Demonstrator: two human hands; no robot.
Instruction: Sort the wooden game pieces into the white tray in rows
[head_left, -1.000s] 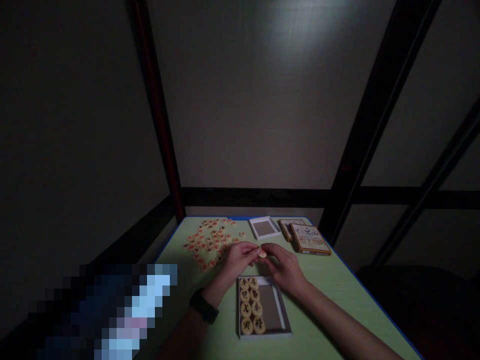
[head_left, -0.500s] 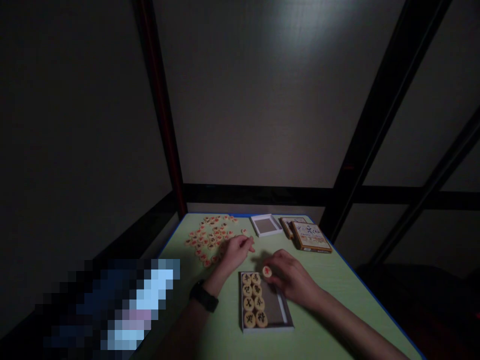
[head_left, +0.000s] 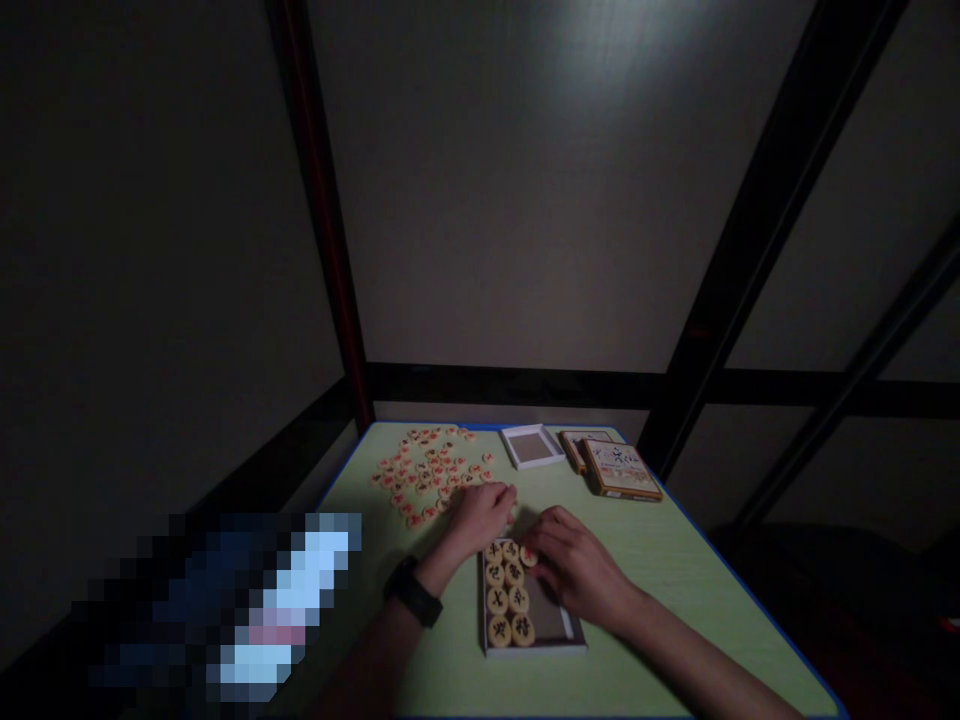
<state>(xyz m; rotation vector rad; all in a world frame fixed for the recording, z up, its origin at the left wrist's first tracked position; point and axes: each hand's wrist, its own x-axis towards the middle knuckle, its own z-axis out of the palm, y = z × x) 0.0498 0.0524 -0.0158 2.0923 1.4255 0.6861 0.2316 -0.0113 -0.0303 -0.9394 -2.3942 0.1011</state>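
My right hand pinches a Chinese chess piece with a red character, at the upper part of the open box. Two columns of round pieces with black characters fill the left side of this box; the held piece is beside their top row. Just beyond the box, my left hand is closed with its palm down. A bit of a red-marked piece shows at its fingertips, mostly hidden. Loose pieces, red and black, lie scattered past my left hand.
An upturned white box lid lies at the table's far side. To its right, two printed boxes overlap. The green table has a blue edge. A blurred-out patch covers the lower left.
My right hand has brought the red piece down and left, to the box's top row. My left hand has moved slightly right and nearer, towards the box.
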